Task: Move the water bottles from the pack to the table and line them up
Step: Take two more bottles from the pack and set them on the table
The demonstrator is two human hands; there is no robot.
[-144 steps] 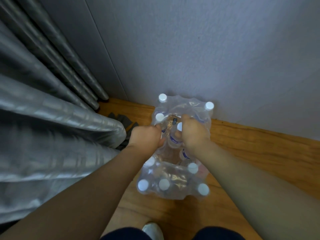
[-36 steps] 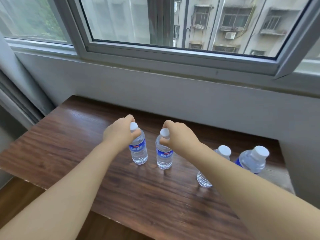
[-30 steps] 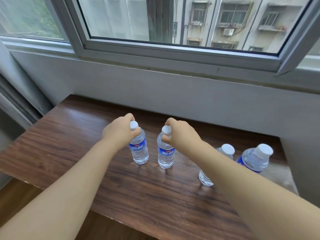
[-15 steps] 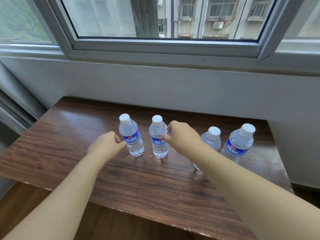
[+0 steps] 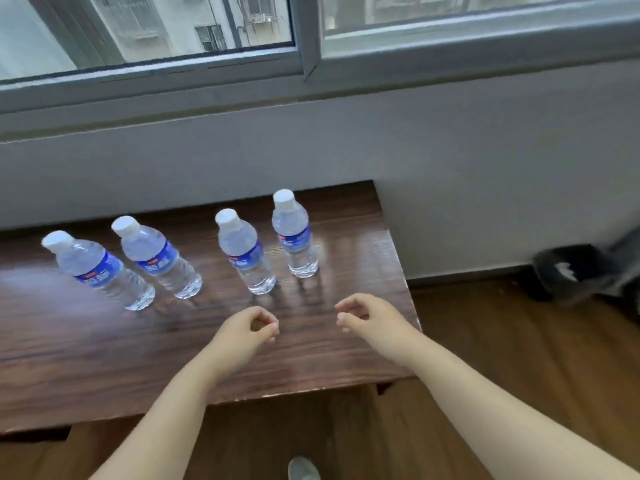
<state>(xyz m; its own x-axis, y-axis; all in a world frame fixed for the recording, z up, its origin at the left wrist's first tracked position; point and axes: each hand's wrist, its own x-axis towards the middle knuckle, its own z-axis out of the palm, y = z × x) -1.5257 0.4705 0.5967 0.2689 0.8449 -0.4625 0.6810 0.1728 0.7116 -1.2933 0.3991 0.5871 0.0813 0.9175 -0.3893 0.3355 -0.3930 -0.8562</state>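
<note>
- Four bottles are standing upright in a rough row on the table, under the window: first bottle at the left, second bottle just beside it, then a wider gap to the third bottle and the fourth bottle.
- They are looking full of water, so each is likely weighing a fair bit for its size; the thin clear plastic will probably be giving under a hard squeeze and may be slippery.
- The best hold is probably the stiff neck under the white cap, or the labelled waist.
- The left hand is hovering over the table nearer the person than the third bottle, fingers loosely curled, holding nothing.
- The right hand is hanging near the table's right edge, fingers also loosely curled and empty.
- Both hands are sitting apart from every bottle, touching none.
- The pack is not showing here, so more bottles are likely waiting out of view.
</note>
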